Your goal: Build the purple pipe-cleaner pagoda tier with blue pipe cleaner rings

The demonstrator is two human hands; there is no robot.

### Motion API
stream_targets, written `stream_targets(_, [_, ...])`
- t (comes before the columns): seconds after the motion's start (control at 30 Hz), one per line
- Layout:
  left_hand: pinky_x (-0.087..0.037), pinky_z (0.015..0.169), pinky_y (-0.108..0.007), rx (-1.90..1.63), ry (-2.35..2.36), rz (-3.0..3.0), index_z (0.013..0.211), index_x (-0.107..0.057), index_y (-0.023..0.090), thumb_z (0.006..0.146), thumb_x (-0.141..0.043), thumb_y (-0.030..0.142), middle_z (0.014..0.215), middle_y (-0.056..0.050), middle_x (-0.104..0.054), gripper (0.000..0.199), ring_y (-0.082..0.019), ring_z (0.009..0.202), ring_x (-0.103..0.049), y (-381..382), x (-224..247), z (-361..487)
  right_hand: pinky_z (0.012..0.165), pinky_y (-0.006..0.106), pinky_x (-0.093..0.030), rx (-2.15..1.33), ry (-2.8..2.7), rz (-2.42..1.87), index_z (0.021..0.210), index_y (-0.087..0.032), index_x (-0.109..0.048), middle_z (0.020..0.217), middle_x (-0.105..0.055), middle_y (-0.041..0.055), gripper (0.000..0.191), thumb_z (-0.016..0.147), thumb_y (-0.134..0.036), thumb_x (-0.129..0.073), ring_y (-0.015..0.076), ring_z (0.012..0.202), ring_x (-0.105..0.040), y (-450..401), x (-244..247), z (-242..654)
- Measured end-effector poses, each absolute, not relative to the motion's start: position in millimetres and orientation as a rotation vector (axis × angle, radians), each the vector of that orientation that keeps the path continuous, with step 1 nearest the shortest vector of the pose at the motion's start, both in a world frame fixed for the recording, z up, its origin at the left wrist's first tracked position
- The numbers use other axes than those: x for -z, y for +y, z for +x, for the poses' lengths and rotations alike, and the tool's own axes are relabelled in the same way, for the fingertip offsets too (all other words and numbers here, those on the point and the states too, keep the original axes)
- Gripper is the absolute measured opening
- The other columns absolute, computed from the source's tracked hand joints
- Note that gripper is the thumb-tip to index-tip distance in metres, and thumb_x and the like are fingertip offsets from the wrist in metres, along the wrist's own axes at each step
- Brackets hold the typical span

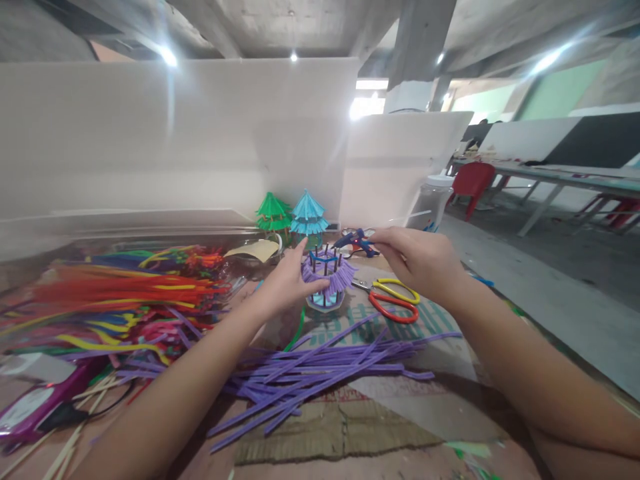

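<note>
In the middle stands a small pavilion model (327,277) with a fringed purple pipe-cleaner roof, dark upright posts and blue strips on top, on a pale base. My left hand (285,280) grips its left side, thumb in front and index finger behind. Beyond the model's right side is a dark blue hot glue gun (356,241), its tip pointing towards the posts. My right hand (415,257) has its fingers closed at the gun's rear end; the palm side is partly hidden. Scissors (395,300) with yellow and red handles lie beside the model.
Purple pipe cleaners (320,373) lie across the cardboard (340,430) in front. Bundled coloured pipe cleaners (125,287) fill the left. Behind stand a green pagoda-shaped model (273,212) and a light blue one (307,215), before a white panel (175,147). A purple device (35,407) sits front left.
</note>
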State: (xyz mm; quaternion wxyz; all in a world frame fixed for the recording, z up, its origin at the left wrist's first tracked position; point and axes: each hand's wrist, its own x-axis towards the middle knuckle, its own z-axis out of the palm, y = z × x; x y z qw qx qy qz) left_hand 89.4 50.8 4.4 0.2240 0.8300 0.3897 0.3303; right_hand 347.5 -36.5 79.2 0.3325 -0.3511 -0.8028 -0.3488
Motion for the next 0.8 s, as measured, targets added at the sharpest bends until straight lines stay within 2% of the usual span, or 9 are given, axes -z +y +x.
stream_targets(0.07, [-0.027, 0.121, -0.054, -0.845, 1.123, 2.315, 0.159, -0.015, 0.007, 0.076, -0.075, 0.048, 0.159, -0.026, -0.031, 0.11, -0.039, 0.148, -0.032, 46.8, -5.7, 92.9, 0.066, 0.027, -0.048, 0.903, -2.136, -0.921, 0.101, -0.017, -0.067, 0.093, -0.078, 0.0063, 0.015, 0.099, -0.021, -0.052, 0.0184, 0.08, -0.073, -31.6, -74.5, 348.4])
stream_targets(0.13, [-0.029, 0.12, -0.052, -0.807, 1.141, 2.322, 0.159, -0.012, 0.004, 0.077, -0.072, 0.04, 0.158, -0.027, -0.033, 0.108, -0.038, 0.146, -0.036, 43.6, -8.8, 95.2, 0.066, 0.027, -0.048, 0.88, -2.163, -0.942, 0.102, -0.018, -0.067, 0.092, -0.078, 0.0057, 0.016, 0.1, -0.023, -0.052, 0.0181, 0.079, -0.072, -26.5, -69.1, 349.6])
stream_targets(0.23, [-0.035, 0.117, -0.049, -0.785, 1.105, 2.307, 0.16, -0.007, 0.007, 0.077, -0.067, 0.031, 0.156, -0.024, -0.038, 0.105, -0.035, 0.139, -0.046, 41.7, -15.0, 93.2, 0.067, 0.028, -0.048, 0.79, -2.179, -0.973, 0.102, -0.019, -0.068, 0.093, -0.078, 0.0055, 0.016, 0.099, -0.027, -0.054, 0.0181, 0.08, -0.072, -20.3, -62.5, 350.2])
stream_targets(0.3, [-0.037, 0.117, -0.048, -0.743, 1.053, 2.31, 0.161, -0.006, 0.01, 0.076, -0.065, 0.028, 0.158, -0.022, -0.036, 0.104, -0.034, 0.139, -0.047, 42.5, -19.4, 87.4, 0.068, 0.028, -0.048, 0.701, -2.195, -0.994, 0.103, -0.018, -0.069, 0.092, -0.078, 0.0064, 0.017, 0.099, -0.027, -0.055, 0.0191, 0.082, -0.072, -18.4, -60.2, 348.6])
stream_targets(0.43, [-0.035, 0.119, -0.045, -0.638, 0.893, 2.372, 0.162, -0.005, 0.017, 0.076, -0.064, 0.024, 0.163, -0.017, -0.029, 0.104, -0.031, 0.145, -0.039, 47.7, -24.5, 70.8, 0.071, 0.031, -0.048, 0.552, -2.215, -1.063, 0.111, -0.019, -0.069, 0.095, -0.077, 0.008, 0.022, 0.099, -0.022, -0.05, 0.022, 0.084, -0.071, -19.6, -58.4, 341.0])
stream_targets(0.53, [-0.036, 0.118, -0.045, -0.573, 0.842, 2.389, 0.162, -0.006, 0.022, 0.076, -0.063, 0.021, 0.165, -0.014, -0.027, 0.103, -0.03, 0.145, -0.04, 51.4, -24.3, 64.0, 0.065, 0.029, -0.046, 0.463, -2.201, -1.133, 0.107, -0.021, -0.069, 0.09, -0.076, 0.0056, 0.02, 0.097, -0.021, -0.051, 0.0204, 0.075, -0.069, -21.5, -55.2, 333.8])
stream_targets(0.67, [-0.029, 0.123, -0.045, -0.521, 0.847, 2.393, 0.162, -0.009, 0.02, 0.075, -0.061, 0.02, 0.168, -0.011, -0.018, 0.101, -0.031, 0.152, -0.027, 53.0, -23.0, 65.5, 0.07, 0.028, -0.047, 0.394, -2.196, -0.999, 0.093, -0.021, -0.068, 0.085, -0.075, 0.0033, 0.015, 0.095, -0.018, -0.054, 0.0183, 0.079, -0.069, -20.6, -47.9, 326.6])
stream_targets(0.73, [-0.024, 0.125, -0.045, -0.509, 0.862, 2.396, 0.162, -0.01, 0.018, 0.075, -0.061, 0.02, 0.169, -0.011, -0.016, 0.101, -0.03, 0.154, -0.022, 53.0, -23.7, 66.1, 0.074, 0.029, -0.049, 0.382, -2.189, -0.925, 0.094, -0.021, -0.068, 0.088, -0.074, 0.0044, 0.014, 0.097, -0.018, -0.054, 0.0184, 0.085, -0.069, -18.9, -44.7, 324.8])
stream_targets(0.8, [-0.025, 0.124, -0.045, -0.5, 0.86, 2.398, 0.162, -0.011, 0.018, 0.077, -0.064, 0.025, 0.168, -0.011, -0.017, 0.1, -0.031, 0.154, -0.022, 52.0, -26.8, 64.9, 0.075, 0.03, -0.05, 0.392, -2.186, -0.891, 0.097, -0.02, -0.067, 0.09, -0.074, 0.0057, 0.015, 0.098, -0.019, -0.052, 0.0186, 0.087, -0.069, -17.2, -42.4, 324.0])
